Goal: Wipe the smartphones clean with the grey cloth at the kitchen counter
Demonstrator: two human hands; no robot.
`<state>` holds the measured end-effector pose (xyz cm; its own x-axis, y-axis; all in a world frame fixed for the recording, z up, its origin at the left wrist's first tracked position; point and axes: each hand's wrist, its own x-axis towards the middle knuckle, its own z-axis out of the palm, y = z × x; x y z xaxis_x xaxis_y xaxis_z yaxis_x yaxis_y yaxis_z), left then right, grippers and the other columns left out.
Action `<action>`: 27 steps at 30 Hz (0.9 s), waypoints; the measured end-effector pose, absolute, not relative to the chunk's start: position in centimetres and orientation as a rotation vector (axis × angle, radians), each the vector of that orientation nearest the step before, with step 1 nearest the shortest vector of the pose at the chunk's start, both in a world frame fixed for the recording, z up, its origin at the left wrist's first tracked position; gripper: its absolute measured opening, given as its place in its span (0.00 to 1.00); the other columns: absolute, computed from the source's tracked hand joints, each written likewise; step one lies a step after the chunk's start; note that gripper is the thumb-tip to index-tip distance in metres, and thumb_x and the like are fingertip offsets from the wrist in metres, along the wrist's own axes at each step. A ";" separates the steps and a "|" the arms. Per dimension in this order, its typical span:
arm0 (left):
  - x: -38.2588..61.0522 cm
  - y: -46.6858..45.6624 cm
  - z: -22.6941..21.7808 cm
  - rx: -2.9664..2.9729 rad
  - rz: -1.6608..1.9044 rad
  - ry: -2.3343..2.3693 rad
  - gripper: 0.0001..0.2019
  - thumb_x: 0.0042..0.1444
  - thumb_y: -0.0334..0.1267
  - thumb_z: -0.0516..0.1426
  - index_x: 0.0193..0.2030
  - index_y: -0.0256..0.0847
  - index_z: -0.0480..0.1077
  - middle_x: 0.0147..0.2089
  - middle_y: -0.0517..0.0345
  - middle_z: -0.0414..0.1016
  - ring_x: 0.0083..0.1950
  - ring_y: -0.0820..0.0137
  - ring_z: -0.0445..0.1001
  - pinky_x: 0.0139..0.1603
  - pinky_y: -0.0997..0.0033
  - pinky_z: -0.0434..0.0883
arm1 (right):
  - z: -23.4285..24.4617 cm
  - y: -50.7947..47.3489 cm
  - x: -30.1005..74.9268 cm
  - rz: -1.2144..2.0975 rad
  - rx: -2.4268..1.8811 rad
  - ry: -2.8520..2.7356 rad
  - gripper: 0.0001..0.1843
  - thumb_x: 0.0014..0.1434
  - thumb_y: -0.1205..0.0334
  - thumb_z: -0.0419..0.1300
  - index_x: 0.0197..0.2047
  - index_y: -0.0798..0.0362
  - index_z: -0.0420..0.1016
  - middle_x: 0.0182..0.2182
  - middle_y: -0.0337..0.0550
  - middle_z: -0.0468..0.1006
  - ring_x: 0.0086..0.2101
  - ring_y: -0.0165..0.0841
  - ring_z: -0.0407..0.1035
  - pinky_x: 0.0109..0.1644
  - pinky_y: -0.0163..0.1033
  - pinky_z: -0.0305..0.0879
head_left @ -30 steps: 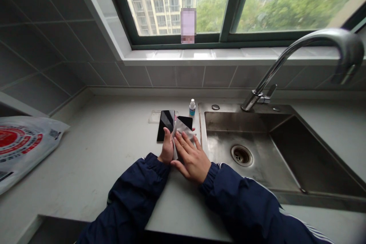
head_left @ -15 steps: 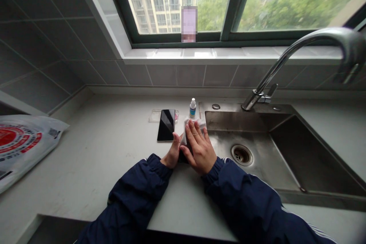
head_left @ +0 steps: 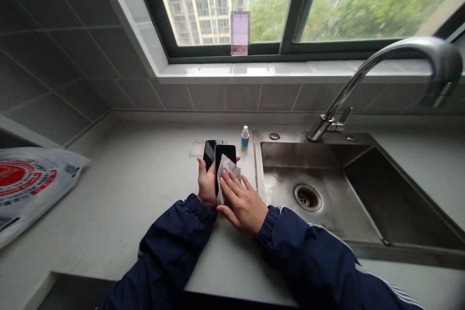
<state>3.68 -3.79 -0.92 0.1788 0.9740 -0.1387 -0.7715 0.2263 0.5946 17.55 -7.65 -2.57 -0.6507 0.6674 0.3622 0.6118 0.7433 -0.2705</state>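
Phone: we have the black phone in our left grip, dark face toward us, overlapping the second phone in our view.
Left grip: clamped around the phone from beneath, fingertips at its right edge, thumb standing off; we do best bracing firmly without squeezing.
Right grip: fingers stretched out over the cloth, pressing it to the screen rather than pinching it.
Cloth fold: we want it smooth, so no bare fingertip drags on the glass.
Stroke: light, even, reaching the uncovered top strip.
Bottle: upright on the worktop, near the sink; we should mind it on long strokes.
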 end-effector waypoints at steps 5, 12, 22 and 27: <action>3.2 -3.6 -0.6 0.462 1.338 0.608 0.44 0.57 0.73 0.43 0.61 0.36 0.69 0.61 0.37 0.72 0.47 0.53 0.78 0.49 0.49 0.75 | -2.5 -7.9 17.5 0.205 -0.936 -2.504 0.36 0.68 0.49 0.53 0.70 0.65 0.57 0.70 0.60 0.52 0.69 0.48 0.47 0.70 0.59 0.50; 3.2 -3.5 -0.7 0.473 1.329 0.609 0.42 0.58 0.71 0.44 0.61 0.36 0.69 0.61 0.38 0.72 0.42 0.58 0.78 0.45 0.53 0.76 | -2.4 -7.9 17.5 0.221 -0.968 -2.468 0.32 0.69 0.52 0.53 0.69 0.63 0.59 0.70 0.56 0.54 0.69 0.46 0.48 0.71 0.57 0.49; 2.9 -3.1 -0.7 0.490 1.402 0.645 0.40 0.61 0.68 0.43 0.58 0.32 0.72 0.56 0.40 0.76 0.43 0.60 0.79 0.41 0.61 0.77 | -2.6 -8.2 17.3 0.263 -0.984 -2.442 0.29 0.67 0.57 0.53 0.67 0.64 0.64 0.68 0.56 0.59 0.68 0.47 0.53 0.70 0.56 0.53; 3.1 -3.2 -0.5 0.489 1.398 0.644 0.39 0.61 0.67 0.44 0.58 0.33 0.72 0.56 0.40 0.76 0.42 0.60 0.78 0.39 0.62 0.77 | -2.6 -8.2 17.3 0.262 -0.978 -2.387 0.28 0.66 0.60 0.54 0.66 0.63 0.65 0.67 0.56 0.63 0.66 0.46 0.56 0.69 0.55 0.57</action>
<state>3.10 -3.18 -0.49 0.0519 0.9909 -0.1245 -0.7387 0.1220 0.6629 17.35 -8.16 -2.61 -0.5895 0.6962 0.4096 0.5906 0.7174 -0.3694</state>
